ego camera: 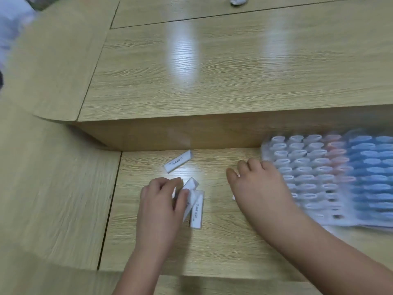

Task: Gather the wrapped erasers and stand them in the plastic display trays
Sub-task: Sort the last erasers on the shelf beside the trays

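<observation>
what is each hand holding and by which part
Left hand pinches wrapped erasers by their far ends; whether the right hand holds anything cannot be told.

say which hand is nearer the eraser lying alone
Left. The left hand, holding erasers, is just in front of the lone eraser; the right hand is farther off to its right.

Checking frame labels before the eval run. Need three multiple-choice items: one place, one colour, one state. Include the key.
1. The tray lies: A. right of the right hand; B. at the desk's left edge; C. on the raised ledge.
2. The tray's rightmost erasers are: A. green; B. blue; C. black.
3. The left hand: A. lies flat; B. grips wrapped erasers; C. is out of view.
Key: 1 A, the tray sits beside the right hand; 2 B, those rows show blue; 3 B, its fingers curl round white wrapped pieces.
</observation>
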### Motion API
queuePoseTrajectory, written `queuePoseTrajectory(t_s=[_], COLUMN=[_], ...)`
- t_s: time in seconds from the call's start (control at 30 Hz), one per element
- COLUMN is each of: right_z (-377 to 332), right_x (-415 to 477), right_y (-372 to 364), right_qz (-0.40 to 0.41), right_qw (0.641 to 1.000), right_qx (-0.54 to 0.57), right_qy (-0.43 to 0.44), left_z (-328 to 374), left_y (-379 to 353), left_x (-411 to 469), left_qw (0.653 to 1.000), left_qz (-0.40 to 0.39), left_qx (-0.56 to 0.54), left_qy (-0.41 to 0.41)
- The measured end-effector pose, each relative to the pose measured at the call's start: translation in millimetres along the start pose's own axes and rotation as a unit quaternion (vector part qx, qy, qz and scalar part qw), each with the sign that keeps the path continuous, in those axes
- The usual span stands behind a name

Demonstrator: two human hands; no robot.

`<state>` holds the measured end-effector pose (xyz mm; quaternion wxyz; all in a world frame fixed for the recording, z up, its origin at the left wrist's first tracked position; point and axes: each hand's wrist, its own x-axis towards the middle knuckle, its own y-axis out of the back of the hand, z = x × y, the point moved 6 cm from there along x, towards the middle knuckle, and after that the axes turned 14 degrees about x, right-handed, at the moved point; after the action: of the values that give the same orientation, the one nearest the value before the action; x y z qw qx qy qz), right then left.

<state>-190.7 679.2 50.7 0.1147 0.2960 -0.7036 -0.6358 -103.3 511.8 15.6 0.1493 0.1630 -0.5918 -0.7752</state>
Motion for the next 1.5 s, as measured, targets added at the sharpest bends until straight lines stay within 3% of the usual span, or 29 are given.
queuePoseTrajectory(t_s=[0.1, 0.3, 0.4, 0.5, 0.63, 0.93, 1.13, 1.5], right_z=[-5.3, -3.0, -0.2, 26.3, 97.6, 190.1, 195.4, 189.8], right_x=[7.3, 9.9, 8.3, -9.4, -57.9, -136.9, -136.4, -121.9], right_y=[5.3, 12.8, 21.4, 45.9, 87.5, 89.5, 69.8, 42.5], right_qz=[-0.072, -0.055, -0.016, 0.065, 0.170, 0.267, 0.245, 0.246], right_qw=[0.997, 0.998, 0.998, 0.978, 0.907, 0.895, 0.933, 0.938], right_qx=[-0.019, 0.006, 0.035, 0.176, 0.382, 0.358, 0.264, 0.218], right_qy=[0.006, 0.008, 0.042, 0.086, 0.058, -0.017, 0.012, 0.112], left_z=[2.6, 11.7, 17.4, 22.9, 73.5, 191.1, 212.1, 217.1], left_y=[0.2, -1.7, 7.2, 23.7, 62.8, 61.0, 26.5, -2.3], left_x=[8.4, 27.1, 28.7, 25.7, 7.3, -47.8, -71.0, -69.0], left_qw=[1.000, 0.999, 0.997, 0.987, 0.960, 0.904, 0.920, 0.930], left_qz=[0.010, -0.015, -0.024, 0.003, 0.048, 0.085, 0.113, 0.132], left_qx=[-0.018, -0.019, -0.076, -0.158, -0.271, -0.353, -0.277, -0.191], left_qy=[-0.012, -0.040, -0.020, 0.026, -0.052, -0.226, -0.252, -0.284])
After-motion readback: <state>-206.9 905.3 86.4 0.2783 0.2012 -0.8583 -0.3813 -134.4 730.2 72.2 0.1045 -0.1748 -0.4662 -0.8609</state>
